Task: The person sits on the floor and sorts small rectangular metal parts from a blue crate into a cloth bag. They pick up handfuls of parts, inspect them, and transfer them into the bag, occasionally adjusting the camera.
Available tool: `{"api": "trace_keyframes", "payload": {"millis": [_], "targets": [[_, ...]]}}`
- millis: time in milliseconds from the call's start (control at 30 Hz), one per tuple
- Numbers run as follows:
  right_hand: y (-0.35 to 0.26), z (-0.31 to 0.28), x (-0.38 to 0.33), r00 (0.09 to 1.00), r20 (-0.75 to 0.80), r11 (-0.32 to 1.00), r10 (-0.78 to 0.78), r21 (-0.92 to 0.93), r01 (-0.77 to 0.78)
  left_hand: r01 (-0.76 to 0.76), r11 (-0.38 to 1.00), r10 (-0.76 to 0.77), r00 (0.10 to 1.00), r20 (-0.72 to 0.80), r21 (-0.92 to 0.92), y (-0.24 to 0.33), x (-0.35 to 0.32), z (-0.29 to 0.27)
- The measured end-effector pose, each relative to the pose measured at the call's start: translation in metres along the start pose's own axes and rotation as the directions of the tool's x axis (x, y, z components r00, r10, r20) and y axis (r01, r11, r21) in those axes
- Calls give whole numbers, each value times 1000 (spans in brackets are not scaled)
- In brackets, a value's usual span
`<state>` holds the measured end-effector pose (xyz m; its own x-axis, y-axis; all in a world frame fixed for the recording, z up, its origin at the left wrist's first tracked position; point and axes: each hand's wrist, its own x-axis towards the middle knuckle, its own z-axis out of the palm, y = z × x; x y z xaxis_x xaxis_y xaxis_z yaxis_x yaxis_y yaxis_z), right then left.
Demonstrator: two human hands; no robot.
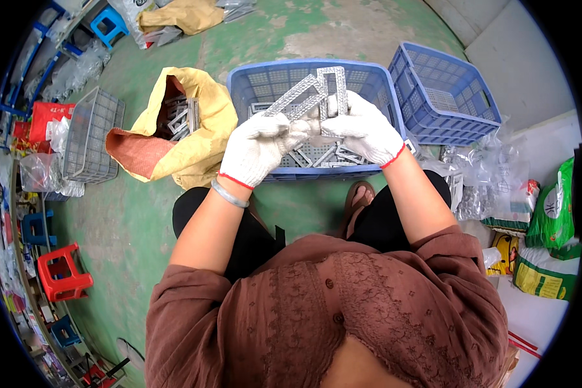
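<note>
Both my hands wear white knit gloves with red cuffs, held above a large blue plastic crate (239,83). My left hand (258,143) is closed on a grey rectangular frame (283,102) with a patterned surface, tilted up to the right. In my right hand (365,129), fingers closed, is a similar grey frame (334,70), standing nearly upright. The two frames meet or overlap near their upper ends; I cannot tell whether they are joined. More grey frames (330,155) lie loosely in the crate below, partly hidden by my hands.
An open yellow woven sack (207,97) with grey frames inside stands left of the crate. To the right is another blue crate (456,119). A grey basket (97,139), a red stool (63,271) and shelving line the left. Plastic bags and green sacks (553,204) lie at right.
</note>
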<state>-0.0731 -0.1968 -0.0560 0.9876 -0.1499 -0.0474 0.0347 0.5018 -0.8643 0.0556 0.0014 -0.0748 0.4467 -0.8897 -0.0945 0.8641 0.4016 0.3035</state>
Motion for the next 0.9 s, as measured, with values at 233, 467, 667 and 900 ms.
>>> {"api": "trace_keyframes", "payload": {"millis": [233, 467, 667, 900], "targets": [[-18, 6, -5, 993, -96, 813, -74, -582, 5, -119, 992, 114, 987, -117, -41, -4, -2, 16], [-9, 2, -4, 976, -1, 632, -219, -762, 141, -130, 990, 134, 987, -88, 55, 3, 2, 10], [-17, 13, -11, 991, 19, 564, -130, -821, 90, 14, 982, 32, 970, -241, 188, -12, 4, 17], [-13, -2, -3, 955, -64, 579, -290, -806, 122, -68, 923, 109, 990, -87, 379, -20, -1, 34]]}}
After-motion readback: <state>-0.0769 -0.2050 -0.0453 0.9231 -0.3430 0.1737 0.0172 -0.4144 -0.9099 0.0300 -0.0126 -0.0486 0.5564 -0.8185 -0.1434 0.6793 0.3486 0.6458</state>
